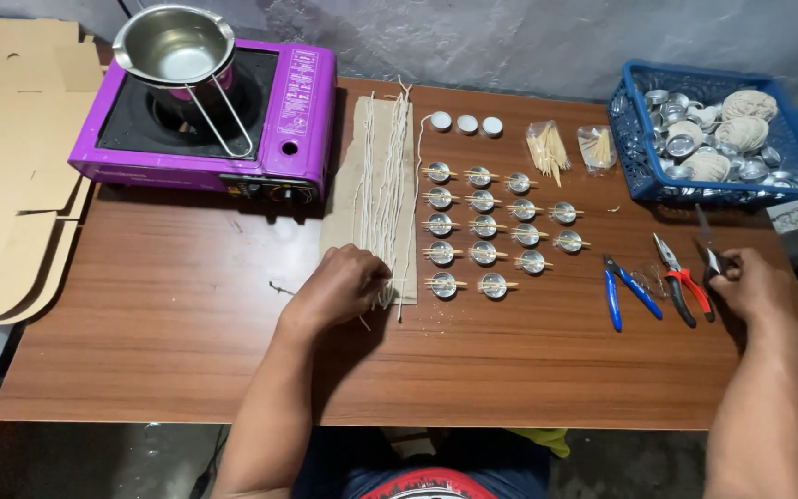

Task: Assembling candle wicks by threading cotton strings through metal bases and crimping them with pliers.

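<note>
My left hand [344, 285] rests on the near ends of several white wick strings [382, 176] laid on a strip of brown cardboard [348, 199], its fingers pinching the strands. My right hand [752, 286] is at the right of the table, closed on the handles of a pair of scissors [708, 242] whose blades point away. Between the hands stand rows of small metal candle cups [482, 226], each with a wooden stick across its rim.
A purple portable gas stove [288, 129] with a steel pouring pot [175, 46] stands at the back left. Blue pliers [622, 291] and red pliers [681, 277] lie near my right hand. A blue basket [634, 139] holds cups and string balls. Flat cardboard [6, 176] lies left.
</note>
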